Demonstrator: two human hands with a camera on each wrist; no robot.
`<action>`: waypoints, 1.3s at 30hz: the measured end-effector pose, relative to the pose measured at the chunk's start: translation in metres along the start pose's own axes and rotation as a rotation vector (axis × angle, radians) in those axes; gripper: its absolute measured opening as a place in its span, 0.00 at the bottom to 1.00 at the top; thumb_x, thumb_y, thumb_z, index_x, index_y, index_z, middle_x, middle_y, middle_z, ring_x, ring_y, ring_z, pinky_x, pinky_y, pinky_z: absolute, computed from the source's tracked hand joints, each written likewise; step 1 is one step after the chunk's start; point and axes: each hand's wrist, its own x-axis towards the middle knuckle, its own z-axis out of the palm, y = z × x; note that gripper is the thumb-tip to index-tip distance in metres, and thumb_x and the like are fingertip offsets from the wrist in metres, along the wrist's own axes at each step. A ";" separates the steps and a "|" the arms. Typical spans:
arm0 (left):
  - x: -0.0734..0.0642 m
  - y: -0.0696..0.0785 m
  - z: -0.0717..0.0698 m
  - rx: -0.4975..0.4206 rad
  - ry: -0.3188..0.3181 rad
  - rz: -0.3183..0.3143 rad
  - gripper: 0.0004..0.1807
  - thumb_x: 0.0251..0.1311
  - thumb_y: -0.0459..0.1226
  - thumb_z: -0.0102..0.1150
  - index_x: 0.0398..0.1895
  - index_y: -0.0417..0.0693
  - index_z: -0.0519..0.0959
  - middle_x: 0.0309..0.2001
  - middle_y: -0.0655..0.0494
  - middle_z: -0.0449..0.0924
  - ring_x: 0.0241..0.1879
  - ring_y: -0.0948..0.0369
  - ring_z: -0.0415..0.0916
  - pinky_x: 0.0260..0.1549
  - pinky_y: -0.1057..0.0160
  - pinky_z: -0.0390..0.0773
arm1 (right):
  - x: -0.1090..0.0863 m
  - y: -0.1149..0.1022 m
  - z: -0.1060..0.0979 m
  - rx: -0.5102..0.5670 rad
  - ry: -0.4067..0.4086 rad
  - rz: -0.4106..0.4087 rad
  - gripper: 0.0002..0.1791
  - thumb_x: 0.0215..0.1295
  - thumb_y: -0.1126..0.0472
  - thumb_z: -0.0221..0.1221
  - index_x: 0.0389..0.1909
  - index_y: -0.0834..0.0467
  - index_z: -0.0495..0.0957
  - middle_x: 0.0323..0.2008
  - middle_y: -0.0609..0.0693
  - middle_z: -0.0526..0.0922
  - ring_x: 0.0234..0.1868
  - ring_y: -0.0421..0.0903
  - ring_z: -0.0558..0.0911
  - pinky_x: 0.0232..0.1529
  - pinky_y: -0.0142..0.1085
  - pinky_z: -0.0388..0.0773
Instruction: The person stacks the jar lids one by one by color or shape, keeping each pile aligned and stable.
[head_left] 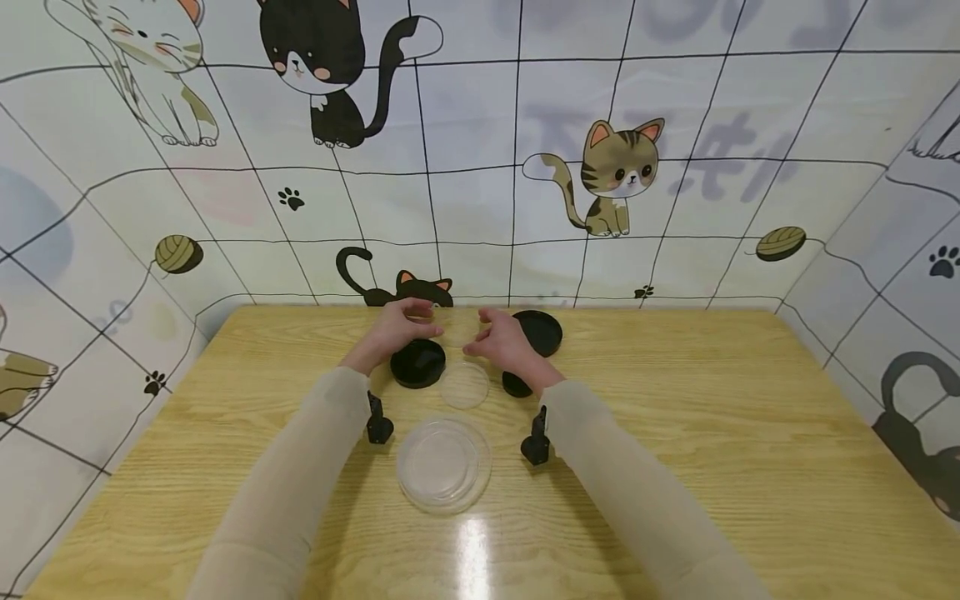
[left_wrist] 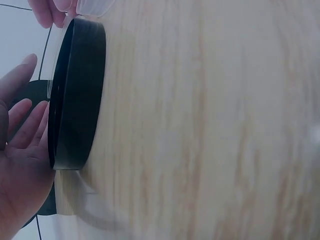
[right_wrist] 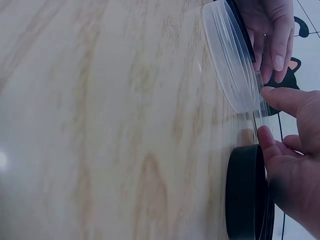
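Observation:
At the table's back, my left hand (head_left: 400, 335) and right hand (head_left: 504, 342) flank a clear round lid-like piece (head_left: 454, 327). Loosely spread, the left fingers (left_wrist: 32, 122) are behind a shallow black round container (left_wrist: 80, 95). My right thumb and fingertips (right_wrist: 266, 134) stand apart at the edge of clear plastic in the right wrist view. In the head view, one glossy black container (head_left: 417, 364) sits below the left hand. A larger black one (head_left: 542, 332) and a partly covered small one (head_left: 516, 386) are by the right hand and wrist.
Toward me lie a clear disc (head_left: 464, 385) and a wider stack of clear round plastic pieces (head_left: 444, 467), between my forearms. The wooden table (head_left: 712, 433) meets a cat-patterned cloth wall (head_left: 480, 208) just behind the hands.

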 end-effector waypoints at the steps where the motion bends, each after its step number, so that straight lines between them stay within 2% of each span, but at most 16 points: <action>1: 0.000 0.000 -0.001 -0.003 -0.003 -0.003 0.33 0.62 0.33 0.71 0.69 0.34 0.71 0.64 0.37 0.75 0.64 0.44 0.74 0.60 0.49 0.75 | 0.001 -0.001 0.001 -0.001 -0.001 -0.006 0.44 0.61 0.64 0.72 0.75 0.65 0.62 0.71 0.60 0.69 0.57 0.54 0.80 0.51 0.44 0.81; 5: 0.000 -0.001 -0.003 -0.026 -0.013 -0.010 0.32 0.63 0.33 0.70 0.69 0.32 0.71 0.65 0.35 0.74 0.65 0.43 0.73 0.61 0.49 0.75 | 0.005 -0.003 0.004 0.003 -0.007 -0.019 0.44 0.61 0.65 0.72 0.75 0.66 0.62 0.71 0.62 0.69 0.57 0.55 0.80 0.52 0.44 0.81; 13: 0.002 -0.008 -0.007 -0.070 0.006 -0.069 0.30 0.63 0.33 0.70 0.67 0.34 0.73 0.63 0.37 0.76 0.63 0.47 0.74 0.58 0.54 0.77 | 0.011 -0.001 0.008 -0.009 -0.012 -0.004 0.42 0.63 0.64 0.71 0.75 0.65 0.63 0.68 0.60 0.71 0.55 0.53 0.80 0.52 0.43 0.79; 23: 0.001 -0.011 -0.007 -0.007 -0.011 -0.060 0.29 0.66 0.35 0.68 0.68 0.33 0.74 0.65 0.37 0.75 0.65 0.47 0.72 0.66 0.51 0.69 | 0.017 -0.001 0.009 -0.087 -0.001 -0.027 0.36 0.66 0.64 0.67 0.73 0.68 0.65 0.60 0.62 0.77 0.51 0.53 0.80 0.55 0.44 0.77; 29: 0.003 -0.011 -0.007 -0.022 -0.010 -0.068 0.29 0.64 0.31 0.68 0.69 0.34 0.74 0.63 0.37 0.77 0.62 0.49 0.76 0.62 0.54 0.73 | 0.022 -0.001 0.008 -0.141 0.006 -0.040 0.34 0.68 0.63 0.66 0.70 0.69 0.68 0.57 0.62 0.78 0.51 0.54 0.78 0.60 0.45 0.75; 35: 0.004 -0.013 -0.008 -0.014 -0.016 -0.073 0.29 0.63 0.29 0.68 0.68 0.33 0.74 0.60 0.38 0.79 0.57 0.52 0.78 0.57 0.58 0.77 | 0.022 -0.002 0.008 -0.150 0.004 -0.049 0.34 0.67 0.63 0.67 0.70 0.70 0.68 0.58 0.64 0.78 0.54 0.56 0.79 0.62 0.47 0.74; 39: 0.005 -0.013 -0.008 -0.006 -0.017 -0.082 0.30 0.62 0.29 0.69 0.68 0.34 0.74 0.59 0.38 0.79 0.58 0.50 0.77 0.58 0.58 0.76 | 0.022 -0.001 0.008 -0.142 0.000 -0.052 0.34 0.67 0.64 0.67 0.70 0.71 0.67 0.58 0.64 0.78 0.54 0.56 0.79 0.62 0.47 0.74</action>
